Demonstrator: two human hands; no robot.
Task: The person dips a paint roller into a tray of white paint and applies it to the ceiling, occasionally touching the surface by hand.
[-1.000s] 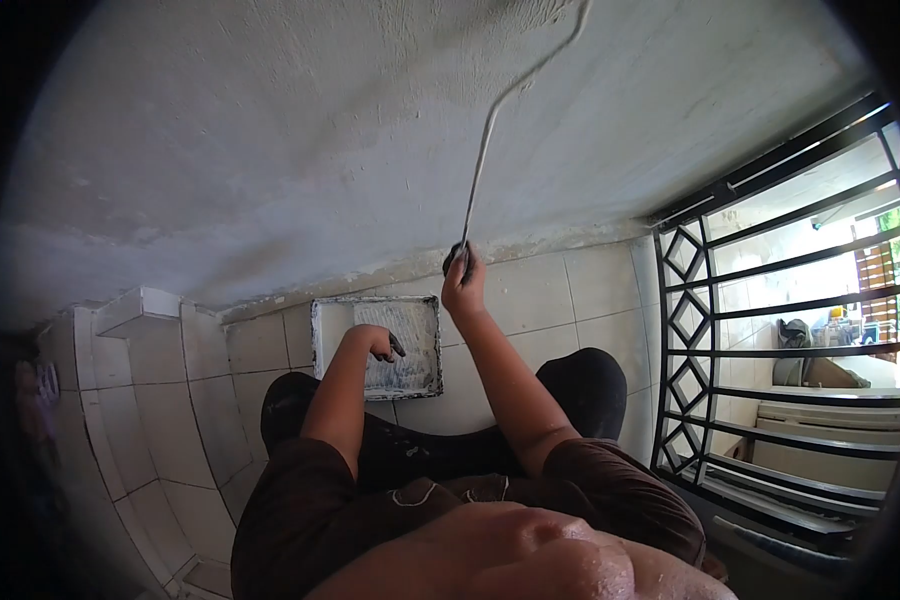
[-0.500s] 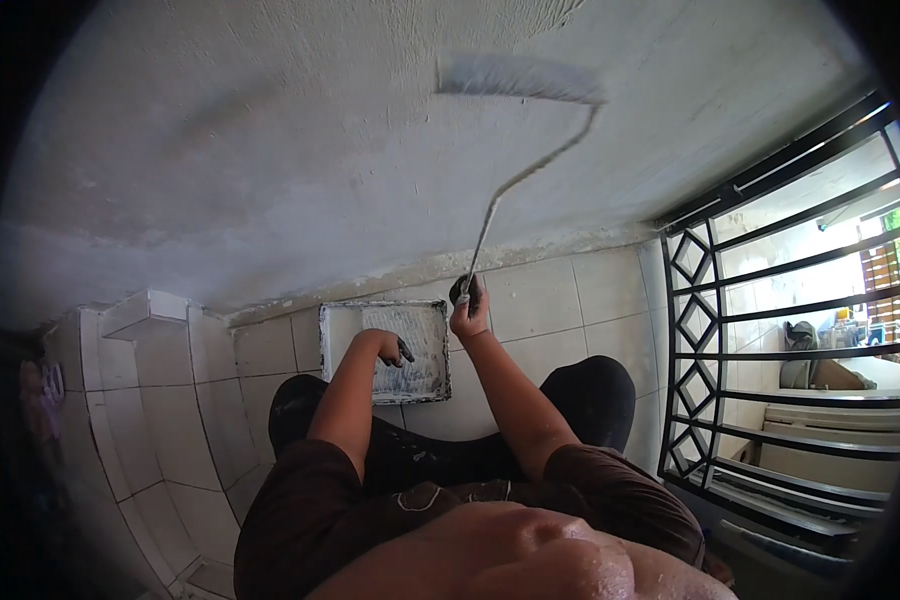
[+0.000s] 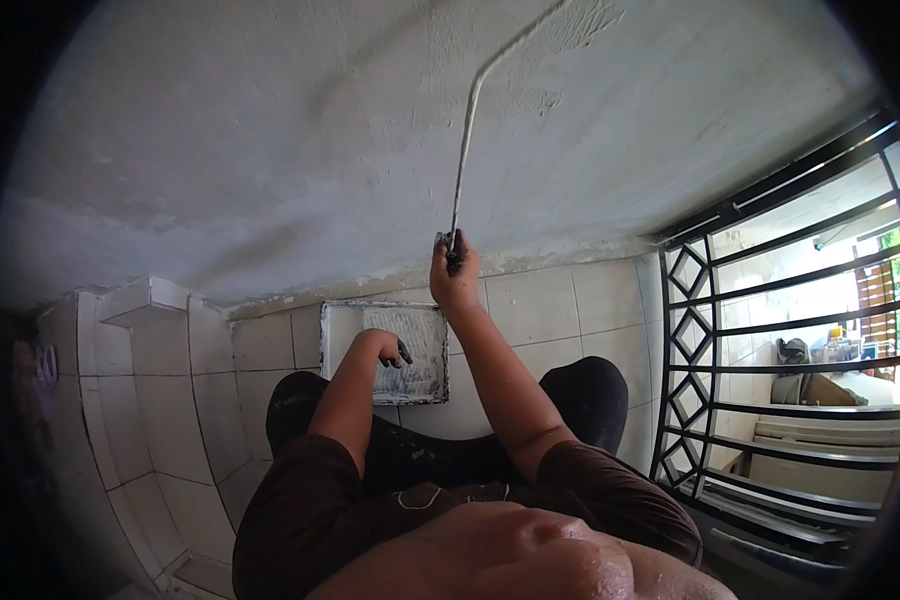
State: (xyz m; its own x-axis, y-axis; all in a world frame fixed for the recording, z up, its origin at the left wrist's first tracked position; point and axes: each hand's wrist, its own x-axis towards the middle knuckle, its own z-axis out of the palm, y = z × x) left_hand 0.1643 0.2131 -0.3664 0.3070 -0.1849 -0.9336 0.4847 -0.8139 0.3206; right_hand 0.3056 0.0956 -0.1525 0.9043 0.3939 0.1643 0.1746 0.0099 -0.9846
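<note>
My right hand (image 3: 455,280) is closed round the handle of a paint roller (image 3: 463,150). The roller's bent metal frame reaches up along the wall (image 3: 300,150), and its sleeve lies outside the top of the view. Wet-looking streaks mark the wall near the frame's upper end. My left hand (image 3: 394,350) hangs over a paint tray (image 3: 448,375), its dark-smeared fingers loosely extended and holding nothing. White paint coats the tray, whose rim is speckled black. The tray sits on the floor close in front of my knees.
Pale floor tiles (image 3: 535,305) run along the wall's base. Tiled ledges (image 3: 155,300) jut out at the left. On the right stands a black metal grille (image 3: 685,350), with household items and daylight behind it. My bent knees flank the tray area.
My right hand has moved up towards the wall, pushing the paint roller higher until its sleeve left the view. My left hand stays over the tray.
</note>
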